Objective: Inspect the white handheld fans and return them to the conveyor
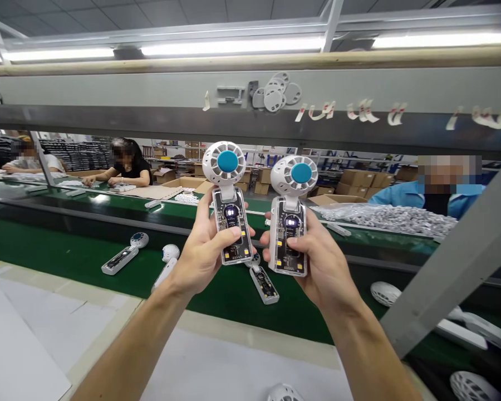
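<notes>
Two handheld fans sit below a grey crossbeam — slanted strut at right.

The left hand and right hand each hold up a white handheld fan with a teal hub and a clear handle showing its circuit board, thumbs lying across the handles. The left fan stands upright just beside the right fan. Below them, a fan handle lies on a green conveyor belt. On the far right, a person in blue is behind a heap of silvery bagged parts.
</notes>
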Action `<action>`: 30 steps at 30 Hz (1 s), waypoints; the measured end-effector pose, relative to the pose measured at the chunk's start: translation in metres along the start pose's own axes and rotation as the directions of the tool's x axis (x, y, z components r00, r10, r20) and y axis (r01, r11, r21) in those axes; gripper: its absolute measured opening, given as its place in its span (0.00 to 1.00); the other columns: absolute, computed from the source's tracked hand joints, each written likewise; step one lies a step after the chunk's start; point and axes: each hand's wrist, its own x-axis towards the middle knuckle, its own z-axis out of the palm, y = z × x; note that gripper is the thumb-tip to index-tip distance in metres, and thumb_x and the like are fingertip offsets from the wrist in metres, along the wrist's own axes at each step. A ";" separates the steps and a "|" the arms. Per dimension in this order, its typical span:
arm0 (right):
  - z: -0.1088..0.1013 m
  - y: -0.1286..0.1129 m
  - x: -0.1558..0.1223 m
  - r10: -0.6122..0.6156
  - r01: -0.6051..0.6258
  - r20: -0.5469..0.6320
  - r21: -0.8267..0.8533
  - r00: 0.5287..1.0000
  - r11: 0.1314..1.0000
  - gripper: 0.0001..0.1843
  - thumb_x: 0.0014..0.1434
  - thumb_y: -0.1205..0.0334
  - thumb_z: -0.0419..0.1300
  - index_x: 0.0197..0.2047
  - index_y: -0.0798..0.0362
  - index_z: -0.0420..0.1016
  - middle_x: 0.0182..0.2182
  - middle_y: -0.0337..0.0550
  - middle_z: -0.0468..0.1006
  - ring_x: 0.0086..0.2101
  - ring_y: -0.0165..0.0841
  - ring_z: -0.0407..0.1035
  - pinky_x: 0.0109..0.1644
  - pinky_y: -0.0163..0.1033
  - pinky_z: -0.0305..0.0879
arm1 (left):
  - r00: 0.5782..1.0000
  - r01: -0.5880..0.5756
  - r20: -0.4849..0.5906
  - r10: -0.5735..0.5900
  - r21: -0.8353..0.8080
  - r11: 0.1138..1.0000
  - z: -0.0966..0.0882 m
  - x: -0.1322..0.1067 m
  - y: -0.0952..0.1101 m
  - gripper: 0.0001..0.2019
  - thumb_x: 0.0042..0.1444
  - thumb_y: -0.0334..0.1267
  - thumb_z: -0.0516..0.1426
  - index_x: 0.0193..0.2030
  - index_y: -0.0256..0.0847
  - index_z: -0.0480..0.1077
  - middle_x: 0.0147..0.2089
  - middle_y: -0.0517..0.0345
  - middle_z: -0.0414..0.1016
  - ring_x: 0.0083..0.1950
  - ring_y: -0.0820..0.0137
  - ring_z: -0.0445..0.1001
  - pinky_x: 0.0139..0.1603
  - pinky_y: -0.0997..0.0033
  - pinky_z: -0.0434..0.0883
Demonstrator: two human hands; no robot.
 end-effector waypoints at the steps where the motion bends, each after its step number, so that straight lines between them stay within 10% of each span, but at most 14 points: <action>1: -0.001 -0.001 0.000 0.006 -0.006 0.007 0.010 1.000 1.000 0.27 0.54 0.64 0.60 0.58 0.50 0.63 0.35 0.43 0.81 0.29 0.34 0.77 0.31 0.37 0.75 | 1.000 0.009 0.002 -0.009 -0.007 1.000 0.000 0.000 0.001 0.40 0.53 0.32 0.62 0.68 0.49 0.47 0.56 0.50 0.72 0.35 0.68 0.79 0.33 0.68 0.79; 7: -0.002 -0.004 -0.002 0.034 -0.034 -0.014 -0.003 0.999 0.999 0.41 0.50 0.68 0.62 0.66 0.46 0.56 0.38 0.41 0.81 0.30 0.34 0.78 0.31 0.36 0.75 | 1.000 -0.007 -0.020 0.007 -0.011 1.000 0.000 0.000 0.003 0.38 0.48 0.30 0.63 0.65 0.48 0.52 0.56 0.50 0.71 0.34 0.69 0.79 0.31 0.68 0.78; 30: -0.002 0.001 -0.001 0.015 -0.016 -0.027 -0.054 1.000 0.998 0.33 0.52 0.64 0.62 0.61 0.48 0.61 0.35 0.41 0.81 0.28 0.33 0.76 0.31 0.37 0.75 | 0.998 0.038 0.048 -0.034 -0.090 0.995 -0.001 -0.003 -0.004 0.35 0.54 0.31 0.60 0.66 0.49 0.49 0.46 0.54 0.74 0.31 0.68 0.79 0.32 0.64 0.78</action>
